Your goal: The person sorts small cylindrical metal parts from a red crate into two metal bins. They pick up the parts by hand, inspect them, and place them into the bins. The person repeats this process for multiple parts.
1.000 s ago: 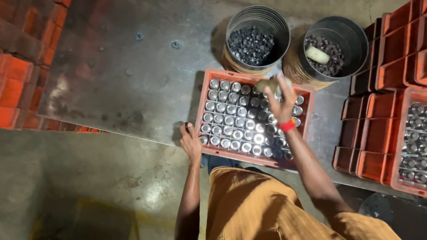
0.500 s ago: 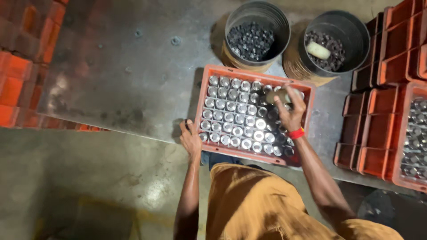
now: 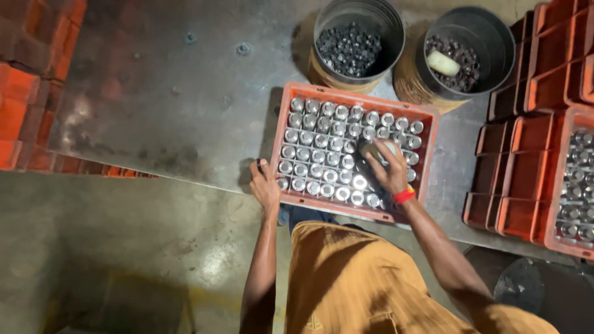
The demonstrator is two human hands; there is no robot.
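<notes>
Our left hand [image 3: 265, 187] clenches the orange plastic crate's [image 3: 427, 162] near-left corner | our right hand [image 3: 388, 171] grasps a shiny metal cylinder [image 3: 375, 150] over the filled rows.

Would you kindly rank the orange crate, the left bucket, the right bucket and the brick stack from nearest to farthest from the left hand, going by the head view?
1. Orange crate: the left hand touches its near-left corner.
2. Left bucket: beyond the crate.
3. Brick stack: along the left edge.
4. Right bucket: beyond the crate, to the right.
</notes>
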